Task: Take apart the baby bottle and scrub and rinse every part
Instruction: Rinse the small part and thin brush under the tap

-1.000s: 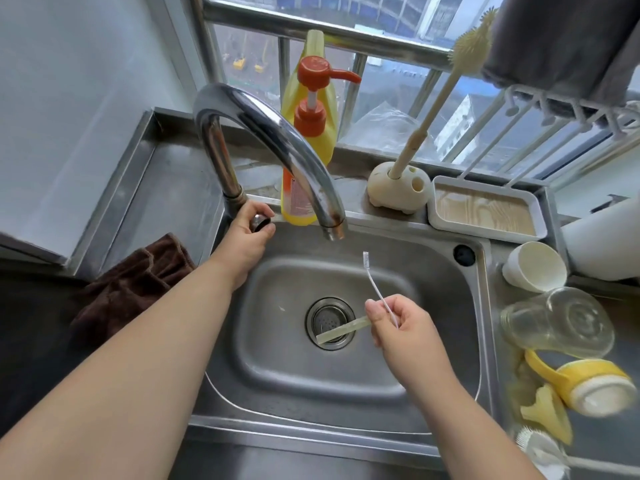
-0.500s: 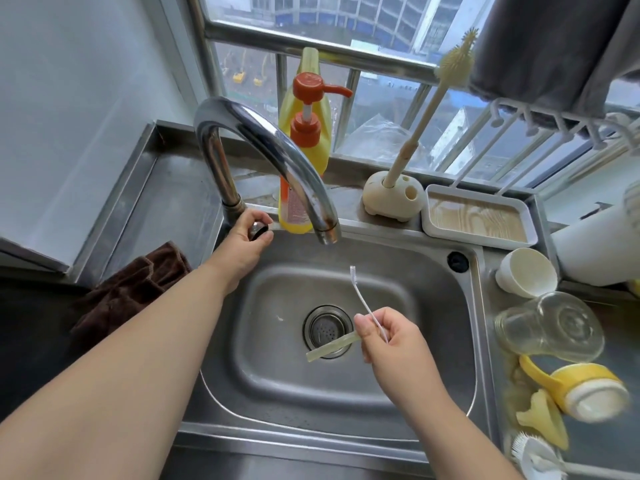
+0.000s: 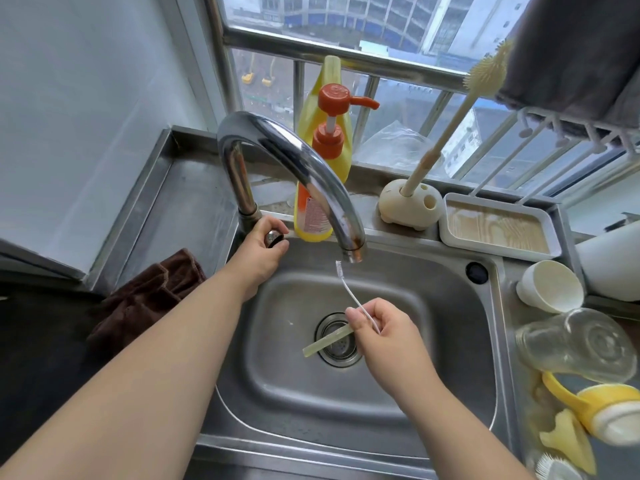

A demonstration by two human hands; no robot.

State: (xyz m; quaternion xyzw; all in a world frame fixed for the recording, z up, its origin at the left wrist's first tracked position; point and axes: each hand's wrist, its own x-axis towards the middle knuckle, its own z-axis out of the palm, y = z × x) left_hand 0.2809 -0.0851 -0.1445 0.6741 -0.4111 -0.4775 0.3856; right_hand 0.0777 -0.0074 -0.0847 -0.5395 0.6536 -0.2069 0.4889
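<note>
Left hand point(image 3: 260, 250) up at the far left corner of the sink point(image 3: 391, 389), fingers curled round the tap knob point(image 3: 274, 238) at the foot of the faucet point(image 3: 291, 168). Right hand point(image 3: 384, 336) over the drain point(image 3: 337, 339), pinching two things at once: the pale green straw point(image 3: 325, 342) and the thin straw brush point(image 3: 349, 292). Straw lying almost level, long axis running from the fingers out toward the near left, free end just over the drain's rim. Brush angled the other way, bristled tip up and far, just below and left of the spout mouth point(image 3: 353, 252) (close, not touching). No water visible from the spout. Likely a rinse coming: spout far and slightly left of the right hand, so only a short lift for straw and brush. Other bottle parts parked on the right counter: clear bottle body point(image 3: 578, 346) on its side, yellow handled collar point(image 3: 602, 408) nearer.
</note>
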